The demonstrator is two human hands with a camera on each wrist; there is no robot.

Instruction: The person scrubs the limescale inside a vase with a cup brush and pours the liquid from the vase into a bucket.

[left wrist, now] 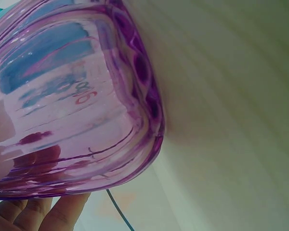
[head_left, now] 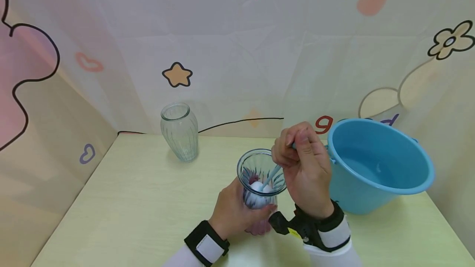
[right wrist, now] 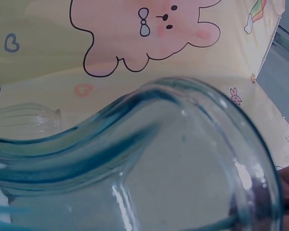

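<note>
My left hand (head_left: 237,211) grips a ribbed glass vase (head_left: 259,228), bluish at the flared rim and pink-purple toward the base. It is wrapped round the vase's body, and the fingertips (left wrist: 62,214) show beyond the glass in the left wrist view. Above the rim, my right hand (head_left: 306,168) curls round the light blue handle (head_left: 273,175) of a cleaning brush. The handle slants down through the mouth to a white rounded head (head_left: 256,195) inside the vase. In the right wrist view the clear bluish rim (right wrist: 183,101) fills the foreground, close to the camera.
A second, clear ribbed glass vase (head_left: 179,135) stands upright at the back left of the pale wooden table (head_left: 141,201). To the right of my right hand is a large blue bucket (head_left: 365,203). A printed curtain (head_left: 222,52) hangs behind the table.
</note>
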